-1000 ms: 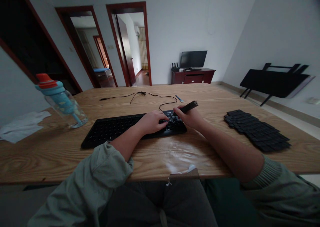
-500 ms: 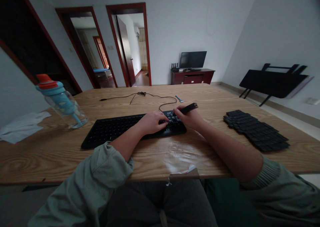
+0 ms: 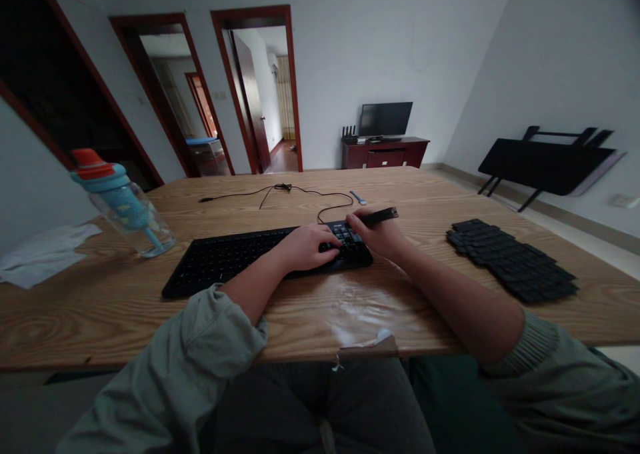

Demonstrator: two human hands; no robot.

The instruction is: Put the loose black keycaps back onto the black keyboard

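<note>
The black keyboard (image 3: 230, 262) lies slantwise on the wooden table. My left hand (image 3: 311, 246) rests over its right part, thumb and bent forefinger apart with a gap between them; its other fingertips are hidden. At the keyboard's right end, my right hand (image 3: 377, 234) is closed round a slim black-handled tool (image 3: 380, 216). The handle points up and to the right, while the working tip is hidden by the fingers. To the right lie overlapping rows of small black pieces, looking like keycaps (image 3: 510, 261).
A black cable (image 3: 310, 191) runs behind the keyboard, near a small blue-and-white brush-like item (image 3: 359, 198). On the left stand a clear bottle with a red-and-blue top (image 3: 125, 204) and white tissues (image 3: 45, 254). Clear film (image 3: 360, 307) covers the table's torn front edge.
My left thumb and fingers have shifted slightly to the right over the keys. My right hand keeps its hold on the tool, almost in the same place.
</note>
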